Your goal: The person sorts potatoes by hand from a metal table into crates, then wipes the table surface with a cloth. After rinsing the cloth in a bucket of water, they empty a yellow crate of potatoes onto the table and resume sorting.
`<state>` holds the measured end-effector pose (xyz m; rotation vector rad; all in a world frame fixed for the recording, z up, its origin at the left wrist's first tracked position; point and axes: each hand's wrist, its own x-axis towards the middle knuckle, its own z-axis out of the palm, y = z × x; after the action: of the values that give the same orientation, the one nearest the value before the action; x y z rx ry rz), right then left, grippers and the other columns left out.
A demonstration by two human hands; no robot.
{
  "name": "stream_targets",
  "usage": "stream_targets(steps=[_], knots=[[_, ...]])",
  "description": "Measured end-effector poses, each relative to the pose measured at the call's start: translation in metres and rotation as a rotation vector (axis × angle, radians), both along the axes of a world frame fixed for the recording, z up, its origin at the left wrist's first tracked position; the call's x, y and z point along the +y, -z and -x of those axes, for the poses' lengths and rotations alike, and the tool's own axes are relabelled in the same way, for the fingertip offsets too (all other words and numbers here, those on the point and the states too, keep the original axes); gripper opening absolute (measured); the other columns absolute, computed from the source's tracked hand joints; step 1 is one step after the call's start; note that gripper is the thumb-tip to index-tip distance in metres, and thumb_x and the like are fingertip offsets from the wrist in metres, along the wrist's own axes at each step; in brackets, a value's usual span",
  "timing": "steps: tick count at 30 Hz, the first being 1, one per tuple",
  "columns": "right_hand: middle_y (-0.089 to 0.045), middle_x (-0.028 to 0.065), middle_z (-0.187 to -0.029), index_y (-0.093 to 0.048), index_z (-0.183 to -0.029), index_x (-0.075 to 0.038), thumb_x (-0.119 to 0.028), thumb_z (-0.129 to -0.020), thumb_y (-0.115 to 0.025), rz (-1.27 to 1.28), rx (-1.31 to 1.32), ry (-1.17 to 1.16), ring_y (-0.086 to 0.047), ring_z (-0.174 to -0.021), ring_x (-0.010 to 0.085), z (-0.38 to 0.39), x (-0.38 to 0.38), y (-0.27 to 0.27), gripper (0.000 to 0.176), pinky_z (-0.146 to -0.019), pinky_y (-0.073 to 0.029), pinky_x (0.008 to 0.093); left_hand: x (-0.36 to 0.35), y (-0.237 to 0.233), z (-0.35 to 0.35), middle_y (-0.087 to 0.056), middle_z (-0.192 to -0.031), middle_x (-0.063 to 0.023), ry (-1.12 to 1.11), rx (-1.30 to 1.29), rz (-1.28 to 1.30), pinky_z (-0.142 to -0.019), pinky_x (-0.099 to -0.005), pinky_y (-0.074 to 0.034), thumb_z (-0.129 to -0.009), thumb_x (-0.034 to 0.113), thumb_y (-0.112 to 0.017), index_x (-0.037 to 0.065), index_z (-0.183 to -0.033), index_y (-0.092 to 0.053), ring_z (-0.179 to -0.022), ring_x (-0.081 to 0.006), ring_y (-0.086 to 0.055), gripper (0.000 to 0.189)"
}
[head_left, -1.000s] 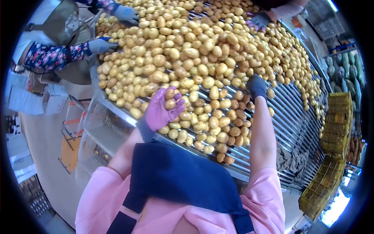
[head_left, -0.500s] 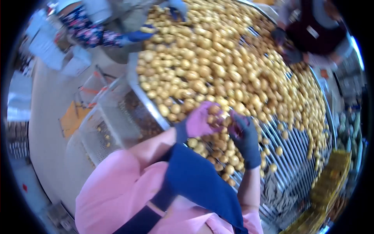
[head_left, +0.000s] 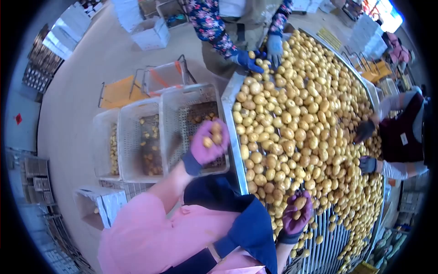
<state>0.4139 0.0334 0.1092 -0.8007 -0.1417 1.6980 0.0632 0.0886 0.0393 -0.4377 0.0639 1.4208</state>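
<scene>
Swung off the steel roller table (head_left: pixel 231 132), the pink-gloved left hand (head_left: pixel 206 148) now cups small yellow potatoes (head_left: pixel 213 133) over the white perforated plastic crate (head_left: pixel 180 112) beside it. The purple-gloved right hand (head_left: pixel 295 218) grips more at its near edge. By the look of it, the crate is barely filled and the table is still heaped.

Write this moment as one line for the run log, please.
left hand: holds small potatoes over crate | right hand: holds potatoes at roller table | co-worker's gloved hand: on potato pile
</scene>
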Motion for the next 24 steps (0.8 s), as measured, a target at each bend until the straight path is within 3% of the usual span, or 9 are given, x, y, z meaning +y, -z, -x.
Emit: stream_targets(steps=[5, 8, 10, 12, 13, 14, 18, 21, 24], knots=[[-0.050, 0.0072, -0.114, -0.045, -0.125, -0.002, -0.007, -0.092, -0.047, -0.146, -0.343, -0.099, -0.054, -0.096, 0.0174, 0.016, 0.002, 0.009, 0.034, -0.069, -0.050, 0.0197, 0.049, 0.009, 0.176, -0.056, -0.104, -0.0153, -0.241, 0.287, -0.106, -0.092, -0.0401, -0.047, -0.085, 0.025, -0.054, 0.001, -0.106, -0.052, -0.104, -0.0287, -0.053, 0.032], [-0.050, 0.0054, -0.112, -0.045, -0.126, -0.003, -0.006, -0.090, -0.051, -0.197, -0.435, -0.115, -0.054, -0.094, 0.0152, 0.029, 0.016, 0.013, 0.037, -0.073, -0.049, 0.0203, 0.066, -0.042, 0.166, -0.056, -0.110, -0.0181, -0.463, 0.352, 0.400, -0.098, -0.0422, -0.043, -0.089, 0.029, -0.051, 0.001, -0.111, -0.052, -0.110, -0.0307, -0.051, 0.035], [-0.051, 0.0048, -0.108, -0.047, -0.124, -0.006, -0.013, -0.091, -0.052, -0.154, -0.326, -0.125, -0.055, -0.091, 0.0153, 0.038, 0.022, 0.003, 0.034, -0.071, -0.049, 0.0208, 0.052, -0.049, 0.102, -0.056, -0.113, -0.0170, -0.401, 0.500, 0.078, -0.100, -0.0424, -0.041, -0.092, 0.029, -0.048, 0.001, -0.112, -0.052, -0.112, -0.0295, -0.050, 0.035], [-0.056, 0.0054, -0.099, -0.053, -0.115, -0.007, -0.023, -0.092, -0.051, -0.056, -0.185, -0.138, -0.056, -0.087, 0.0168, 0.054, 0.035, -0.008, 0.028, -0.065, -0.049, 0.0249, 0.036, -0.033, 0.039, -0.058, -0.110, -0.0133, -0.099, 0.381, -0.054, -0.101, -0.0429, -0.040, -0.092, 0.028, -0.048, 0.001, -0.111, -0.053, -0.111, -0.0271, -0.051, 0.033], [-0.058, 0.0088, -0.095, -0.055, -0.109, -0.005, -0.024, -0.091, -0.054, 0.002, -0.149, -0.112, -0.058, -0.087, 0.0217, 0.064, 0.043, -0.009, 0.027, -0.069, -0.049, 0.0307, 0.025, -0.020, 0.007, -0.059, -0.107, -0.0104, 0.216, -0.384, -0.070, -0.099, -0.0432, -0.041, -0.093, 0.029, -0.047, 0.001, -0.112, -0.053, -0.108, -0.0262, -0.054, 0.034], [-0.058, 0.0105, -0.098, -0.056, -0.108, -0.005, -0.026, -0.089, -0.055, -0.317, -0.741, -0.176, -0.057, -0.089, 0.0244, 0.076, 0.048, -0.008, 0.028, -0.074, -0.049, 0.0329, 0.016, -0.033, -0.039, -0.059, -0.106, -0.0096, 0.238, 0.171, -0.112, -0.095, -0.0426, -0.044, -0.094, 0.033, -0.045, 0.003, -0.113, -0.053, -0.106, -0.0261, -0.055, 0.037], [-0.056, 0.0120, -0.113, -0.054, -0.118, -0.008, -0.034, -0.089, -0.055, -0.651, -1.247, -0.531, -0.055, -0.106, 0.0272, 0.123, 0.045, -0.001, 0.039, -0.091, -0.045, 0.0396, -0.022, -0.030, -0.093, -0.056, -0.116, -0.0083, 0.647, 0.239, -0.189, -0.091, -0.0469, -0.045, -0.095, 0.039, -0.040, 0.010, -0.117, -0.053, -0.110, -0.0275, -0.053, 0.039], [-0.055, 0.0149, -0.114, -0.056, -0.115, -0.008, -0.026, -0.085, -0.058, -0.983, -1.593, -0.405, -0.050, -0.109, 0.0348, 0.134, 0.037, 0.002, 0.034, -0.095, -0.038, 0.0423, -0.029, -0.017, -0.091, -0.057, -0.117, -0.0078, 0.239, 0.862, -0.394, -0.090, -0.0490, -0.045, -0.095, 0.040, -0.039, 0.012, -0.120, -0.052, -0.110, -0.0294, -0.053, 0.040], [-0.055, 0.0128, -0.120, -0.053, -0.121, -0.004, -0.027, -0.087, -0.058, -0.582, -1.112, -0.388, -0.052, -0.110, 0.0277, 0.108, 0.041, 0.012, 0.042, -0.096, -0.039, 0.0363, -0.026, -0.010, -0.059, -0.058, -0.119, -0.0092, 0.397, 0.005, -0.052, -0.096, -0.0474, -0.041, -0.093, 0.039, -0.043, 0.013, -0.115, -0.059, -0.112, -0.0311, -0.052, 0.038]])
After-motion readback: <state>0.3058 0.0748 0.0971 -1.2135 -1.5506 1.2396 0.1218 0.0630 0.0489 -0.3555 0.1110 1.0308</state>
